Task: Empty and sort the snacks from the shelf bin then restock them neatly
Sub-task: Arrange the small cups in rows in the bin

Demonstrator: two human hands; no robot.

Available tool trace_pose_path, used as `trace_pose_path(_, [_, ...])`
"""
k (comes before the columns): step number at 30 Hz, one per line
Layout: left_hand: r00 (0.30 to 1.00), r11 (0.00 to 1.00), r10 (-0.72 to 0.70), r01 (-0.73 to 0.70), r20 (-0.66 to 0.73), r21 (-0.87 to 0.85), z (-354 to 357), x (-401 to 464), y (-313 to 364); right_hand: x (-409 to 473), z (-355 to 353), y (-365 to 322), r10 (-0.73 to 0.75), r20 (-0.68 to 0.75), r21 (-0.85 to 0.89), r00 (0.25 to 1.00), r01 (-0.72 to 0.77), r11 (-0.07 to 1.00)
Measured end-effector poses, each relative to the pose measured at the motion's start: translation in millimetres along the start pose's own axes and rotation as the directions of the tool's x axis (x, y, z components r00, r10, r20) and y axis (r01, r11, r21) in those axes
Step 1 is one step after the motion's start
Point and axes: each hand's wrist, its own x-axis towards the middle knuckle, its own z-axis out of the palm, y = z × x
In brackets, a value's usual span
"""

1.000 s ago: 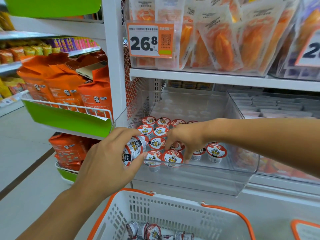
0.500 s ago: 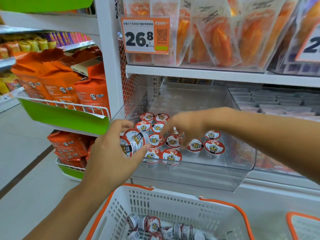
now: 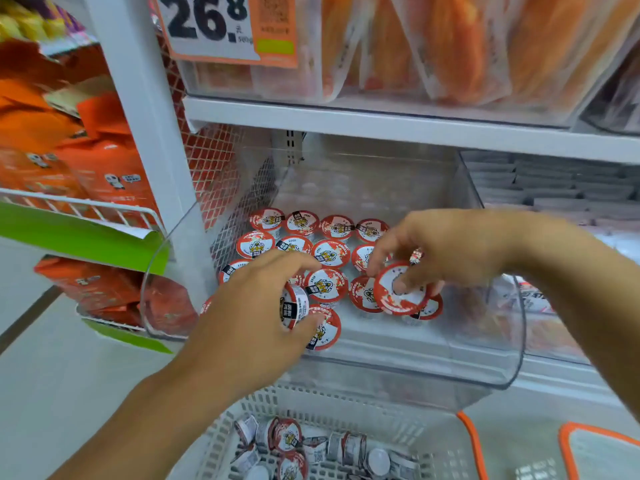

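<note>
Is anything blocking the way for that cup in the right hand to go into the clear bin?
Nothing visible. The right hand holds the tilted cup already inside the open-topped clear bin, just above the cups standing in rows. It only needs a free spot.

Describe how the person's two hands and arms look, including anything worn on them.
Both forearms are bare as far as the frame shows: no sleeves, gloves, watch or bracelets. The left hand and right hand show no rings on the visible fingers.
</note>
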Motion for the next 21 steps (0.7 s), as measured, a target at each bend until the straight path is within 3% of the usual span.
trace_pose_path(1, [0.999, 0.999, -0.007, 0.006, 0.034, 0.042, 1.4, 0.5, -3.1, 0.5, 5.3, -4.0, 0.023, 0.068, -0.147, 0.997, -0.013, 0.989])
trace_pose_path(3, [0.997, 0.998, -0.053, 0.050, 0.058, 0.043, 1.8, 1.3, -6.5, 6.9, 23.1, -18.9, 0.054, 0.163, -0.253, 0.985, -0.011, 0.967])
trace_pose_path(7, [0.993, 0.993, -0.119, 0.120, 0.023, -0.024, 2.5, -0.5, -9.5, 22.7, 39.8, -29.1, 0.020, 0.102, -0.220, 0.995, 0.003, 0.975])
trace_pose_path(12, [0.992, 0.990, -0.115, 0.111, -0.054, -0.084, 2.6, -6.3, -5.0, 30.8, 49.5, -23.7, -0.048, -0.153, -0.268, 0.987, 0.005, 0.963])
trace_pose_path(17, [0.990, 0.989, -0.108, 0.098, -0.086, -0.106, 4.0, -6.5, -6.8, 22.0, 47.6, -32.8, -0.077, 0.031, -0.225, 0.997, 0.082, 0.971])
trace_pose_path(21, [0.992, 0.989, -0.101, 0.092, -0.076, -0.114, 4.7, -5.7, -7.4, 24.9, 51.6, -42.2, -0.090, 0.029, -0.280, 0.995, 0.095, 0.955])
